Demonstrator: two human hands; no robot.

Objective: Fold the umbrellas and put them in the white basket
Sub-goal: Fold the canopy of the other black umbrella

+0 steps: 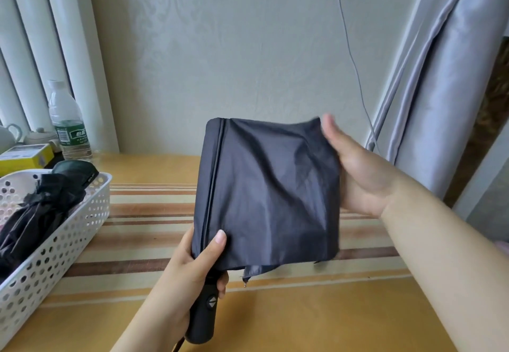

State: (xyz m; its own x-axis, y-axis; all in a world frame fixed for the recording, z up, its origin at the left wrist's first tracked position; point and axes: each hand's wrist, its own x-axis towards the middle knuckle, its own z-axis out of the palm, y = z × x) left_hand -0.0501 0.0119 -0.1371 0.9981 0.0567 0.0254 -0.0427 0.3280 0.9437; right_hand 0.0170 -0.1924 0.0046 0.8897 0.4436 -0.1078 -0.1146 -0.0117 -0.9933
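We hold the grey umbrella above the striped worktop: left hand clenched round its handle, right hand flat-fingered against the limp canopy, thumb seemingly pinching its edge. Fabric looks light and slippery; the stiff handle is the surest hold. White basket sits left.

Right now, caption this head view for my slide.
Left hand grips the grey umbrella; right hand holds its canopy.
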